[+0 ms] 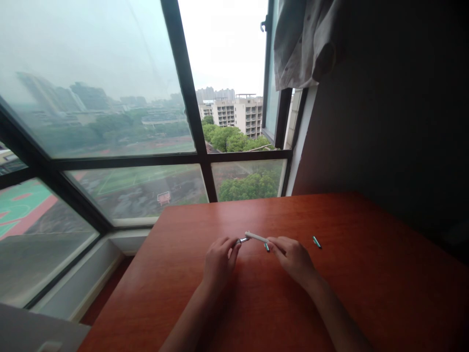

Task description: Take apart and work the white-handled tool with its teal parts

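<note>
The tabletop [366,293] is a smooth reddish-brown wooden slab with a faint sheen, its far edge close to the window sill [132,222] and its right side running along the dark wall [384,122]. Two small teal things lie flat on it, well apart from each other. The right teal piece [317,242] lies alone on bare wood, turned at a slant, and the middle teal piece [266,247] lies near the centre, just beside the fingers of the right grip [293,256] and partly hidden by them
</note>
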The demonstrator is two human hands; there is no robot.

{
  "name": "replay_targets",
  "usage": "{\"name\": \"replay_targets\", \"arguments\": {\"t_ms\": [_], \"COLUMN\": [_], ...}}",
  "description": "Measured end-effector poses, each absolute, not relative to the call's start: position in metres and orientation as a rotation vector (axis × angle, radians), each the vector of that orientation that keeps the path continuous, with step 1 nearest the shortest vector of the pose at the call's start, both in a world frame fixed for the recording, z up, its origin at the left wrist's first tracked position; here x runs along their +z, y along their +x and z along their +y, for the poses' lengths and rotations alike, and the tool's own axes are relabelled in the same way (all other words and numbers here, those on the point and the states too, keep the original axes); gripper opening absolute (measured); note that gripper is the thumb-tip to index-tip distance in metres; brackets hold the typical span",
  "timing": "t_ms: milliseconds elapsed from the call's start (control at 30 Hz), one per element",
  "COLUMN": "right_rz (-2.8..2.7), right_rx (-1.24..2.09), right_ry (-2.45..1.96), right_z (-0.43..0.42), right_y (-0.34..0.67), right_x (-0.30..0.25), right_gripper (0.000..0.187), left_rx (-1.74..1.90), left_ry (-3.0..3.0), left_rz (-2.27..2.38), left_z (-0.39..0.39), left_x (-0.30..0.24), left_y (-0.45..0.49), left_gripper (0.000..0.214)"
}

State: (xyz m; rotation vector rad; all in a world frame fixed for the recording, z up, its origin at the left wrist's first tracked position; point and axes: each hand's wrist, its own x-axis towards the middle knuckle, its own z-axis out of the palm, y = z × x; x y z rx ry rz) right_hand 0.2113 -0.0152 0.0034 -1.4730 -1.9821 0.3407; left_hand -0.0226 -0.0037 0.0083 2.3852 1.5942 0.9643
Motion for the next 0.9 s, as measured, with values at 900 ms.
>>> {"name": "replay_targets", "arguments": {"t_ms": [900], "right_rz": [-1.345], "right_rx": [1.450], "right_ry": [-1.111], "right_z": [-0.014], "right_y": [0.200], "right_x": [0.001], "right_gripper": [0.052], "left_rx": [1.188], "left_ry": [1.529], "left_rz": [1.244], "left_z": [-0.002], "left_x": [0.012], "left_y": [-0.019], "left_gripper": [0.039]}}
